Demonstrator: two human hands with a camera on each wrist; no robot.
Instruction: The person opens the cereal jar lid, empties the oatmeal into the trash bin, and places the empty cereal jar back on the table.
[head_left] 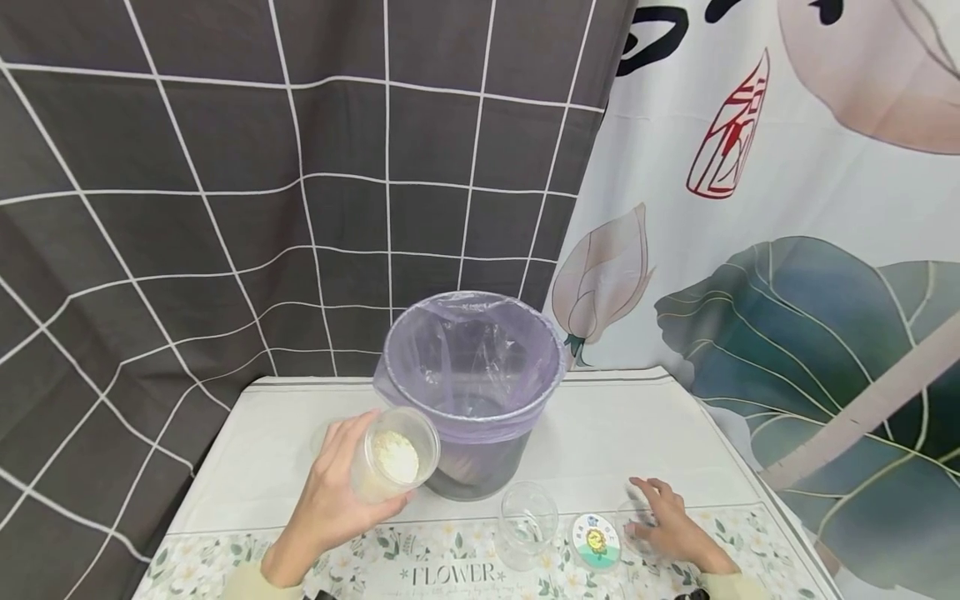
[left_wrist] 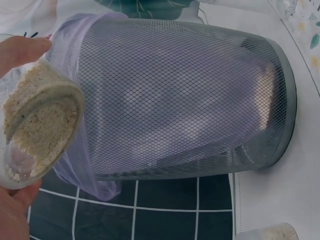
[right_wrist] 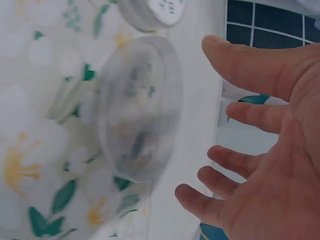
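Note:
My left hand (head_left: 337, 492) grips a clear plastic jar (head_left: 365, 471), tilted with its mouth toward the bin. Pale, flaky grains (left_wrist: 42, 125) lie inside it; in the left wrist view they press up against the jar's round base. Just right of the jar is a mesh bin (left_wrist: 185, 100) lined with a purple bag (head_left: 450, 350). On the right, my right hand (head_left: 671, 529) hovers with fingers spread and nothing in its palm. Below its fingers, a clear round lid (right_wrist: 140, 110) lies on the flowered cloth.
A clear, see-through jar (head_left: 527, 525) stands in front of the bin. Beside it is a round container with a sunflower picture (head_left: 596, 540). Behind the left hand another jar with pale contents (left_wrist: 277, 232) shows partly. Curtains (head_left: 337, 217) hang behind the table.

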